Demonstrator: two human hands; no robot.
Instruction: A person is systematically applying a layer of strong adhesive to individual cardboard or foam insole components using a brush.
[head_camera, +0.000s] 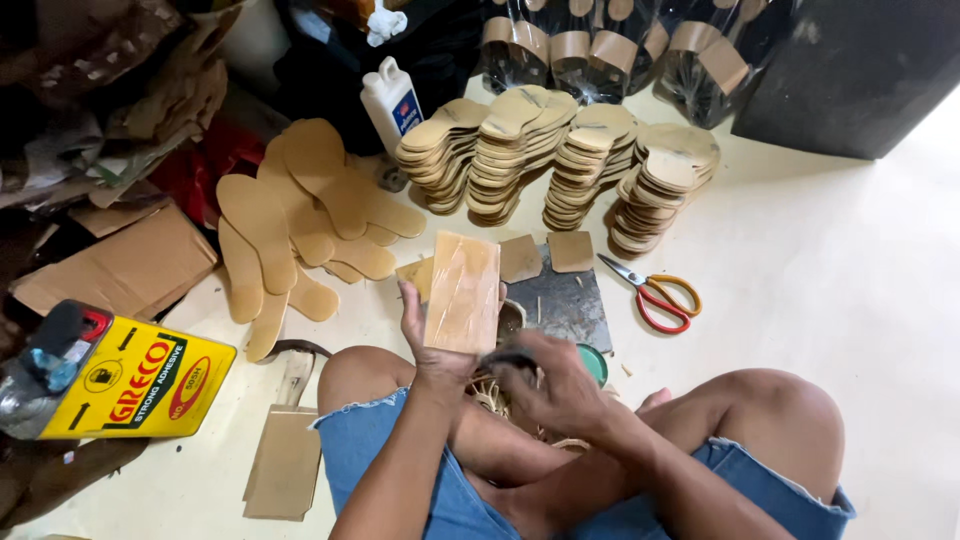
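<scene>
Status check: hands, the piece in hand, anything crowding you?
Left hand grips rectangular tan board, held upright. Right hand holds dark tool at its lower edge. Scissors lie apart, right; insole stacks beyond.

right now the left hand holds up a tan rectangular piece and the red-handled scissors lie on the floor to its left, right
Not quite. In the head view the left hand does hold up the tan rectangular piece, but the red-handled scissors lie on the floor to its right, not its left.

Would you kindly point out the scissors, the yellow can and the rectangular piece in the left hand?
scissors (655, 290): head view, near the pivot.
yellow can (140, 385): head view, its yellow face.
rectangular piece (462, 292): head view, middle of its glossy face.
</scene>
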